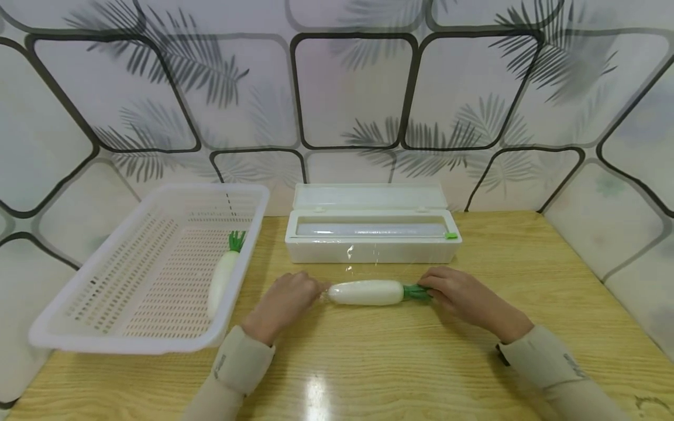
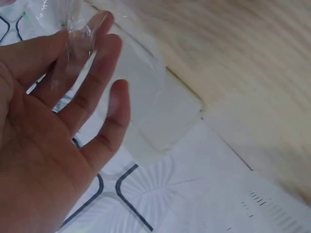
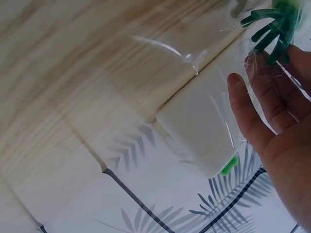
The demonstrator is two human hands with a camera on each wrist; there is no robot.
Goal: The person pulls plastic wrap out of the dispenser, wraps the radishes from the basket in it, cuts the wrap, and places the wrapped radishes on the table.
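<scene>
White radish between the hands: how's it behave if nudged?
Likely to roll: the white radish has a rounded, elongated body lying on its side on the flat table. Its surface may feel slick, given the glossy clear film around it. The green top would probably bend before the thick body, being split into thin stalks.

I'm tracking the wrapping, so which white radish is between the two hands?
The radish in front of the white box, its green leaves at the right hand; the other radish lies inside the basket.
</scene>
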